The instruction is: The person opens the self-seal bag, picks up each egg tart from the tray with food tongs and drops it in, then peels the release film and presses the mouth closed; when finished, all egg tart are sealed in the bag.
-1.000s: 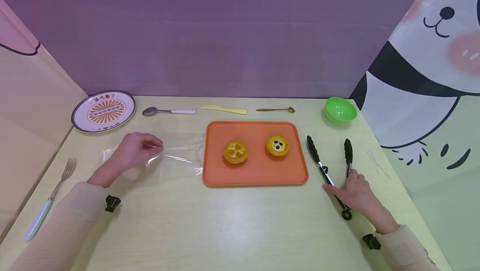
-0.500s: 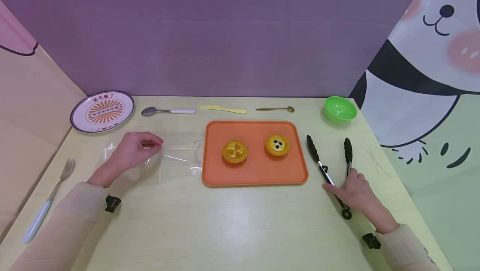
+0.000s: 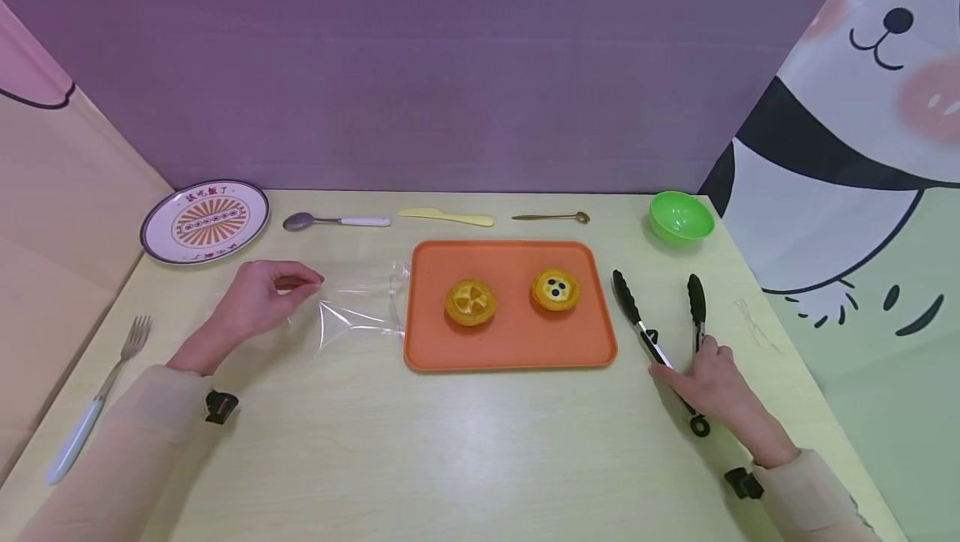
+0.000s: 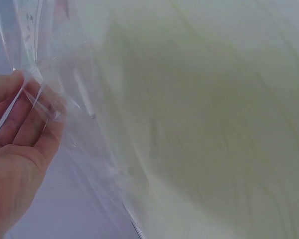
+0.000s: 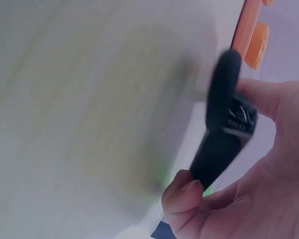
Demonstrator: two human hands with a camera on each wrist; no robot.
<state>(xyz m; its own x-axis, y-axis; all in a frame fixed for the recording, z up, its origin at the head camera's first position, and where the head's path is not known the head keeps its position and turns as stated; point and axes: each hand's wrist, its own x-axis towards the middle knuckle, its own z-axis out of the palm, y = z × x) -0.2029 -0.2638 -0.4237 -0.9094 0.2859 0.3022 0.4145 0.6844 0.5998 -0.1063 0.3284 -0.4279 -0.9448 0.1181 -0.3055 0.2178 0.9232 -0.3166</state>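
A clear plastic bag (image 3: 360, 313) lies left of the orange tray. My left hand (image 3: 255, 300) pinches its edge between thumb and fingertips; in the left wrist view the film of the bag (image 4: 84, 114) hangs over several fingers. Right of the tray, my right hand (image 3: 720, 388) holds black-tipped metal tongs (image 3: 654, 346) near their hinge end, thumb on one arm and fingers on the other. The tongs' arms are spread and their tips point away from me. Two egg tarts sit on the tray: one with a segmented top (image 3: 470, 303), one with dark dots (image 3: 556, 290).
The orange tray (image 3: 517, 352) occupies the table's middle. Along the back lie a spoon (image 3: 337, 222), a yellow knife (image 3: 446, 217) and a small gold spoon (image 3: 551, 217). A patterned plate (image 3: 205, 223) stands back left, a green bowl (image 3: 681, 218) back right. A fork (image 3: 99, 400) lies far left.
My left hand has drawn slightly left and up with the bag, whose film shows new creases near the tray. The tongs' ring end has shifted a little right in my right hand.
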